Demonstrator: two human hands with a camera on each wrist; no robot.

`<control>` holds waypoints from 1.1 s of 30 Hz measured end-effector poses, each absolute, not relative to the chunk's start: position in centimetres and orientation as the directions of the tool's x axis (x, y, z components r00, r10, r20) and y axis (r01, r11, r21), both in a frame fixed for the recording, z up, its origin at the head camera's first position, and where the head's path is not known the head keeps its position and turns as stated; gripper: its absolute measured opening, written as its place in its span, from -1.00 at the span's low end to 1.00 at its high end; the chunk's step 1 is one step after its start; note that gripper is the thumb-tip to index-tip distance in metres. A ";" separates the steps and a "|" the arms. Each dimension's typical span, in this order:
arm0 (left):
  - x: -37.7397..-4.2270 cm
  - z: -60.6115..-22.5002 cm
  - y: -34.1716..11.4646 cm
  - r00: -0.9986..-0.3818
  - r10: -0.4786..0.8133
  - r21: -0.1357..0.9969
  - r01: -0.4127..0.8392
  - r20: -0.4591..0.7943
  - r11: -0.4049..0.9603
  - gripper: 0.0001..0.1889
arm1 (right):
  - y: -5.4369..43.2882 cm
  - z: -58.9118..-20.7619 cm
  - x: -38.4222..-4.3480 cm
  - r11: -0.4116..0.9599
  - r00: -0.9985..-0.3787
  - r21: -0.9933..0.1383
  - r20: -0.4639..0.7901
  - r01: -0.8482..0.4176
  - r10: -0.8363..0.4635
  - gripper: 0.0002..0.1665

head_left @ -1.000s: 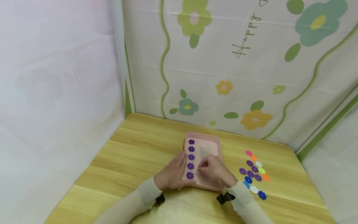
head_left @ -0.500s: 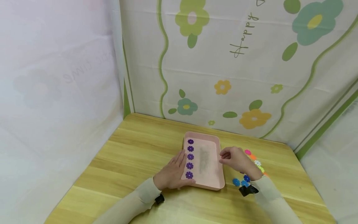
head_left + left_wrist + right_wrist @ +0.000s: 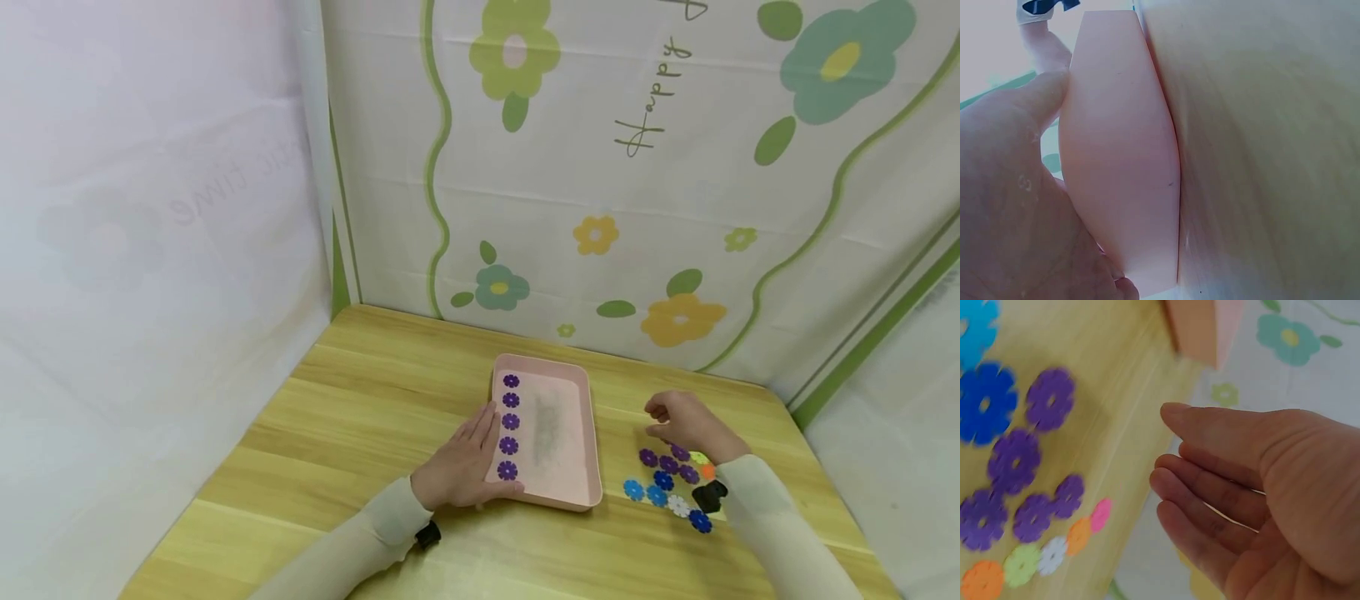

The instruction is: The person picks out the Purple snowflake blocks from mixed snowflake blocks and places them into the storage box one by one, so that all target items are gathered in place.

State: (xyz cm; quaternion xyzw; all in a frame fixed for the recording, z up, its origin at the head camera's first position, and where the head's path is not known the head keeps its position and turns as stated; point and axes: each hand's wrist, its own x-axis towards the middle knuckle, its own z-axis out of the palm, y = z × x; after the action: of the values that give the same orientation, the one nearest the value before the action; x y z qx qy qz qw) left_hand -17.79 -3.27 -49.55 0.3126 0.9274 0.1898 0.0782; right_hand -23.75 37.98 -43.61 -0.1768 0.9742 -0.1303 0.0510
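My left hand (image 3: 463, 461) rests on the near left corner of a pink tray (image 3: 577, 500), fingers stretched along its left rim and thumb along the near rim. The left wrist view shows the tray's outer wall (image 3: 1119, 137) beside that palm. Inside the tray, a column of purple flower-shaped discs (image 3: 510, 422) lines the left side. My right hand (image 3: 693, 425) hovers over the loose flower discs to the tray's right, its fingers loosely bent. In the right wrist view nothing sits between that thumb and fingers; purple discs (image 3: 1014, 461) and a blue disc (image 3: 986, 403) lie on the table beyond.
More loose discs lie on the wooden table (image 3: 360, 400): light blue (image 3: 633, 489), white (image 3: 678, 506), dark blue (image 3: 701, 522) and orange (image 3: 707, 472) ones. A flower-printed cloth (image 3: 547, 183) hangs behind the table, and white cloth (image 3: 165, 292) hangs at the left.
My right hand has moved right, from inside the tray past its right rim to over the loose discs. The left hand has stayed on the tray.
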 end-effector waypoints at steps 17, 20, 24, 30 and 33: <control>-17.8 -49.5 -3.3 -0.797 0.602 0.376 0.543 -0.049 0.750 0.23 | 43.2 -47.6 -23.3 0.914 -0.943 -0.253 -0.018 -0.317 -0.332 -0.53; -17.8 -49.4 -3.3 -0.799 0.599 0.375 0.540 -0.053 0.754 0.23 | 43.2 -48.2 -23.5 0.924 -0.954 -0.262 -0.035 -0.280 -0.299 -0.53; -17.8 -49.4 -3.2 -0.801 0.596 0.379 0.535 -0.055 0.755 0.22 | 43.2 -48.9 -23.6 0.928 -0.958 -0.267 -0.044 -0.261 -0.282 -0.57; -17.8 -49.4 -3.3 -0.799 0.600 0.378 0.541 -0.050 0.752 0.23 | 43.2 -49.4 -24.0 0.929 -0.960 -0.263 -0.028 -0.262 -0.279 -0.66; -17.8 -49.3 -3.3 -0.797 0.602 0.376 0.543 -0.051 0.750 0.23 | 43.2 -49.1 -24.2 0.929 -0.963 -0.276 -0.035 -0.248 -0.267 -0.65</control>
State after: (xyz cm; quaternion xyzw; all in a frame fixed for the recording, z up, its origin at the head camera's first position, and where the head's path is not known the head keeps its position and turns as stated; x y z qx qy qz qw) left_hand -17.76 -3.32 -49.29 0.3074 0.9317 0.1740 0.0847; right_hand -24.20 43.19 -49.06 -0.1313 0.9814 -0.1358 0.0357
